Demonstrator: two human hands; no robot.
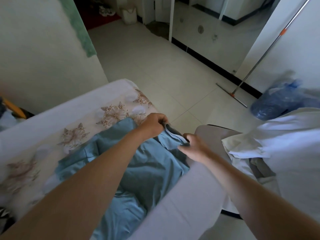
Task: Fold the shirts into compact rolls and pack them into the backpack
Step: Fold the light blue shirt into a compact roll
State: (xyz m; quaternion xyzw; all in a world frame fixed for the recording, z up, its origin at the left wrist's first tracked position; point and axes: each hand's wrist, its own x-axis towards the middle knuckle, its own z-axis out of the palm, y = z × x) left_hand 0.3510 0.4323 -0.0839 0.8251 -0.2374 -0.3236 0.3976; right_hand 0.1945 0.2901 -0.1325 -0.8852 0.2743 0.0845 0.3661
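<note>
A light blue shirt (152, 170) lies spread and rumpled on the bed (78, 115), which has a white sheet with a floral print. My left hand (153, 124) pinches the shirt's far edge, near the collar, at the bed's corner. My right hand (194, 146) grips the same edge a little to the right, fingers curled round the fabric. A white shirt (256, 146) lies crumpled on a chair at the right. No backpack shows in this view.
A grey chair (211, 135) stands right of the bed and bears white clothes. A blue plastic bag (275, 103) sits beyond it. A long-handled floor squeegee (242, 84) leans on the right wall. Tiled floor (155, 66) stretches ahead.
</note>
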